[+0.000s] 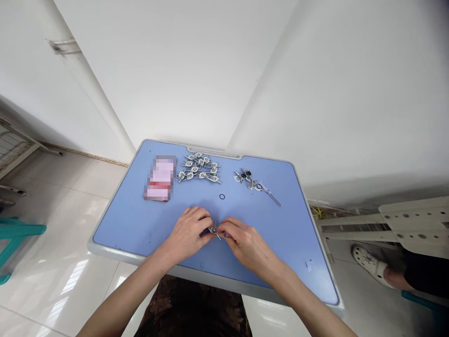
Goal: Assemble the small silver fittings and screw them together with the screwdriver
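Over the front middle of the blue table, my left hand [191, 230] pinches a small metal part [213, 230] between thumb and fingers. My right hand [243, 238] is closed at the right side of the same part, its fingertips around a small purplish piece [227, 234] that is mostly hidden. A black ring [222, 196] lies flat on the table just beyond my hands. Farther back is a group of several similar metal parts [201, 162]. To the right sit more metal parts with black round pieces [246, 173], beside a thin clear-handled tool [269, 193].
A blurred pink and white packet [160, 179] lies at the left of the blue table [122, 215]. White walls stand behind. A teal stool [21, 231] is at far left; a person's foot in a white clog [370, 266] is at right.
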`<state>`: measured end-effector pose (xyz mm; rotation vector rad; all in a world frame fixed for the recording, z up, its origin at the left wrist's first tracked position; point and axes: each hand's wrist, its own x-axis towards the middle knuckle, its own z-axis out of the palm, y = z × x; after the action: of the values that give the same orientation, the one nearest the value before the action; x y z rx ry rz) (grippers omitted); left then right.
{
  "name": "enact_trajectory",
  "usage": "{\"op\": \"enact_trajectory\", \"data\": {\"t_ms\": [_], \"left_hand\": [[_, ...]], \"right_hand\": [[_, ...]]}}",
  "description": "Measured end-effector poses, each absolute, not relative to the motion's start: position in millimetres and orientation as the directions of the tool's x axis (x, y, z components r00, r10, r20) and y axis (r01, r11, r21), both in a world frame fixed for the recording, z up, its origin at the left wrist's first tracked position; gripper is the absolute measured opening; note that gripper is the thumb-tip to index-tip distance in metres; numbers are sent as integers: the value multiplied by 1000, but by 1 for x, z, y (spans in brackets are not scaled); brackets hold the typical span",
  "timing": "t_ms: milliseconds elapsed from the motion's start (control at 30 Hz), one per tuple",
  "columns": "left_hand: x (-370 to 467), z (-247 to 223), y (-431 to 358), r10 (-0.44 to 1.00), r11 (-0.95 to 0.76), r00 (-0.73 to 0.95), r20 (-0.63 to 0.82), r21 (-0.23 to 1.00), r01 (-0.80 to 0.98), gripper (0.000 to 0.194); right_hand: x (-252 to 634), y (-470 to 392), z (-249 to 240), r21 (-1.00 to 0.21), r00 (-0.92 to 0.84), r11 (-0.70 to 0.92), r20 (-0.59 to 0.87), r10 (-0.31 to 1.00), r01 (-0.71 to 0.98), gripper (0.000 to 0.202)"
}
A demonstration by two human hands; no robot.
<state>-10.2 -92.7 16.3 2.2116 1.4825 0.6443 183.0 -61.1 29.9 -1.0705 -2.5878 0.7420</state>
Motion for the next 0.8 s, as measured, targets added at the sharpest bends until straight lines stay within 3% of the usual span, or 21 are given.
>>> {"op": "enact_trajectory", "data": {"t_ms": [233, 567, 633, 700, 800], "left_hand": [[-10, 15, -93, 931, -359, 330, 156, 561, 746, 5], [-10, 18, -93, 937, -341, 320, 140, 565, 751, 6], [-10, 18, -93, 937, -342, 319, 143, 570, 747, 6], [-10, 17, -93, 936, -344, 317, 151, 577, 741, 6], [-10, 16, -93, 940, -335, 305, 154, 585, 739, 6]], "right_hand": [[183, -63, 33, -584, -677, 560, 24, 736, 588, 22], [194, -65, 48, -710, -512, 350, -17, 859, 610, 14], [201, -62, 57, -746, -458, 277, -42, 888, 606, 22], [206, -57, 64, -815, -410, 207, -41, 911, 541, 25], [201, -44, 65, -961, -417, 98, -20, 909, 260, 25]]}}
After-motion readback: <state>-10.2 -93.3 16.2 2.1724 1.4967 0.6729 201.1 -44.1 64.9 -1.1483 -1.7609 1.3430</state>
